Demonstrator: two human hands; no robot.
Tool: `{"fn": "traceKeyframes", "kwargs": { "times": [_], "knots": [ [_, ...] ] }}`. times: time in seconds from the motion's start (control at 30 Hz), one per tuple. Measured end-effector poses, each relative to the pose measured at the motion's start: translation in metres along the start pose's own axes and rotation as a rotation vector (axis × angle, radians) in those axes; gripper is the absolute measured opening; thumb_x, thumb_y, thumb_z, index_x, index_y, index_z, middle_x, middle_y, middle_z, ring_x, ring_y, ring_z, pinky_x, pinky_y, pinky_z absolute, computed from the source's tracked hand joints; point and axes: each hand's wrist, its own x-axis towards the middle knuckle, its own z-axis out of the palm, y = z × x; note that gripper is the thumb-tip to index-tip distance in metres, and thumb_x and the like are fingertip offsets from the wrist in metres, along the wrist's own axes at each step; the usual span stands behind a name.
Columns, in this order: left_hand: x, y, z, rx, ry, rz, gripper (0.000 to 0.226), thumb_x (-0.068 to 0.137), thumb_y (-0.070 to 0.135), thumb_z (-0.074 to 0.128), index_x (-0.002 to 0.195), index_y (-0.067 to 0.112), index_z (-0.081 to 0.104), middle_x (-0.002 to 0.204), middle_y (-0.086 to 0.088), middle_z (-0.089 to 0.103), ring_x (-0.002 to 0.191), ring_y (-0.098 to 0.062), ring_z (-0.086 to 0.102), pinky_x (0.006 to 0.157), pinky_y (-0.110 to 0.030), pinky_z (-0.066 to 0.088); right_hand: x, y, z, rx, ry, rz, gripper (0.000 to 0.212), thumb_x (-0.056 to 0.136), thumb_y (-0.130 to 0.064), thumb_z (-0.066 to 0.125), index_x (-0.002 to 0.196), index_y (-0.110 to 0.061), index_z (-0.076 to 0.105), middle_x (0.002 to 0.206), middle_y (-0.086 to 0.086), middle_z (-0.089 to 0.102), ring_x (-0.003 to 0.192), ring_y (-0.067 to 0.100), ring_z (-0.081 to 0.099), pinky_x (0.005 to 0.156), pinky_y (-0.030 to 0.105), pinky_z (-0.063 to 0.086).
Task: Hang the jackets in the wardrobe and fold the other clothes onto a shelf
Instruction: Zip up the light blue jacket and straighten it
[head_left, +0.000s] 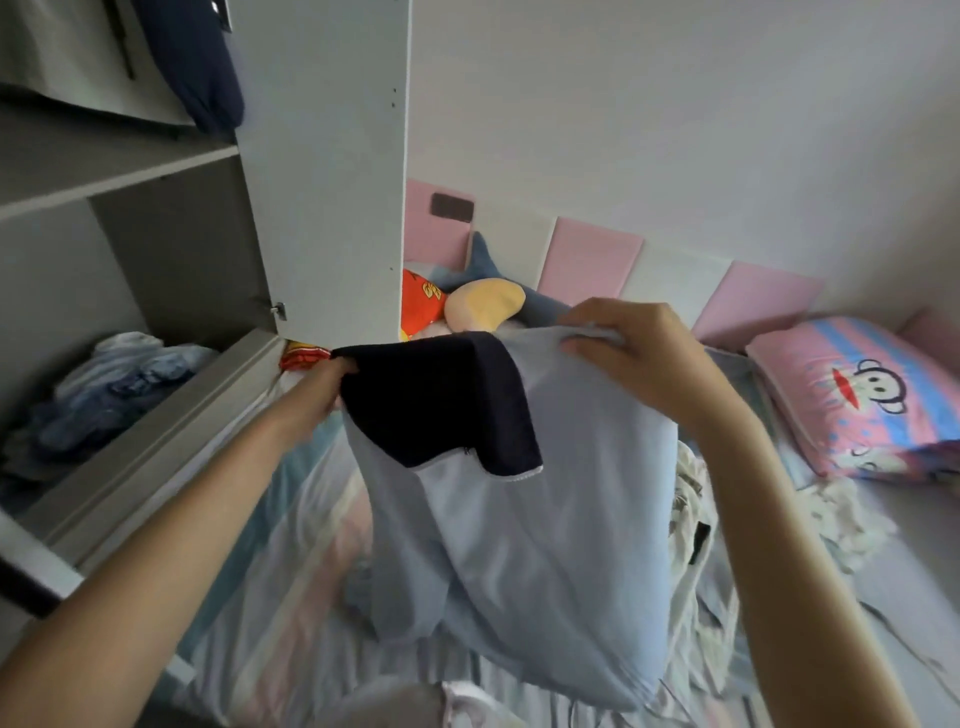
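Striped bed (291, 571), pink pillow (857, 400) rt; wardrobe (322, 156) open left.

Light-blue zip jacket (545, 519), navy panel (441, 405) flopped over its top edge, hangs lifted at centre. Wardrobe (322, 156) open, 10 o'clock. Crumpled denim clothes (119, 384) on its shelf (156, 447), 9 o'clock. Navy garment (208, 67) hanging, 11 o'clock.

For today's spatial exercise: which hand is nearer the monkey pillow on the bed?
Right. The right hand grips the garment just left of the pillow; the left hand is farther left, by the wardrobe.
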Motion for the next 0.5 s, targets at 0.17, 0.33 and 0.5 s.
{"fn": "traceKeyframes", "kwargs": {
  "times": [0.17,0.33,0.5],
  "knots": [
    [-0.006,-0.01,0.023,0.074,-0.312,0.075,0.08,0.044,0.074,0.075,0.106,0.029,0.053,0.089,0.027,0.069,0.091,0.008,0.062,0.073,-0.008,0.047,0.001,0.022,-0.014,0.242,0.457,0.149,0.014,0.084,-0.009,0.068,0.081,-0.022,0.067,0.066,-0.034,0.063,0.07,-0.016,0.056,0.07,0.005,0.041],
    [-0.01,-0.029,0.07,0.492,-0.341,0.303,0.087,0.053,0.029,0.09,0.125,0.028,0.042,0.116,0.014,0.055,0.111,-0.008,0.052,0.091,-0.021,0.047,-0.001,0.032,-0.027,0.317,0.791,0.235,0.008,0.086,-0.009,0.064,0.079,-0.013,0.066,0.056,-0.032,0.059,0.058,-0.014,0.05,0.062,0.006,0.037],
    [0.004,-0.046,0.082,0.571,-0.075,0.456,0.031,0.069,0.014,0.079,0.074,0.025,0.051,0.07,0.011,0.056,0.064,-0.004,0.05,0.057,-0.015,0.037,-0.011,0.048,-0.03,0.371,0.971,0.308,0.006,0.084,-0.015,0.065,0.08,-0.013,0.069,0.056,-0.029,0.06,0.059,-0.011,0.051,0.064,0.01,0.039]
  ]
}}
